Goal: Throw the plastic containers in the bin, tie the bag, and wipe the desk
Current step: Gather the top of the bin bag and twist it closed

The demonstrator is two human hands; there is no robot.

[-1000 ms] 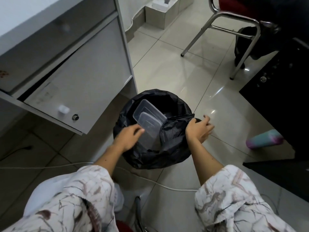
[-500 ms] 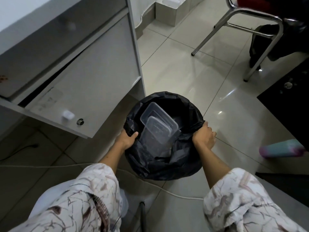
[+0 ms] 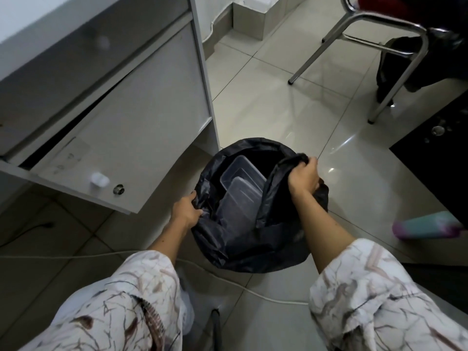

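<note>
A: Both hands are on the black bag [image 3: 253, 249] lining the bin, which sits on the tiled floor [image 3: 278, 102] at the centre of the view.

B: The right hand [image 3: 302, 177], at about two o'clock on the bin's mouth, has its fingers curled tight round a bunched fold of the bag, lifted clear of the rim.

A: And the left hand [image 3: 186, 211] over at nine o'clock, pinching the bag's edge between thumb and fingers.

B: Down inside, the clear plastic containers [image 3: 240, 186] stand tilted on end, one nested against the other.

A: The desk [image 3: 101, 97] with its drawer ajar fills ten o'clock, a metal chair [image 3: 395, 46] sits at one o'clock, and a white cable [image 3: 266, 297] runs across the floor at six.
</note>
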